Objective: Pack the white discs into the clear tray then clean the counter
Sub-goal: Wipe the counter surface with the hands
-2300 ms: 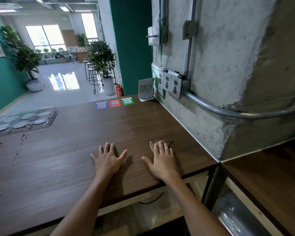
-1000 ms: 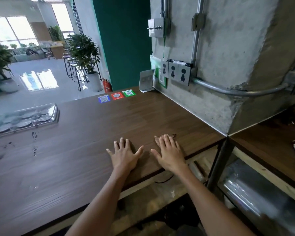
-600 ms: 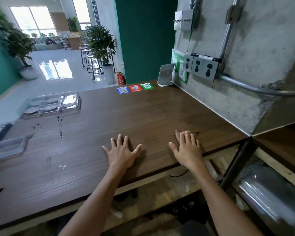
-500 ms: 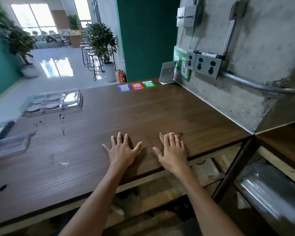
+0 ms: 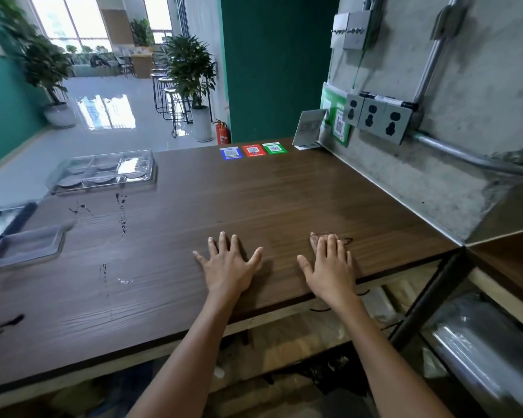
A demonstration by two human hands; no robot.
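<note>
White discs sit in the clear tray at the surface's far left; left hand and right hand lie flat, fingers spread, empty.

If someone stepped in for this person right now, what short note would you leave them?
Left hand: flat on the counter, open, holding nothing.
Right hand: the same, near the front edge.
Clear tray: far left of the counter, lid on, white discs in its compartments.
Done: packing looks finished; no loose discs in sight.
Left: dark smears run from the tray toward the front, and a small empty clear container sits at the left edge. Wipe the counter.
</note>
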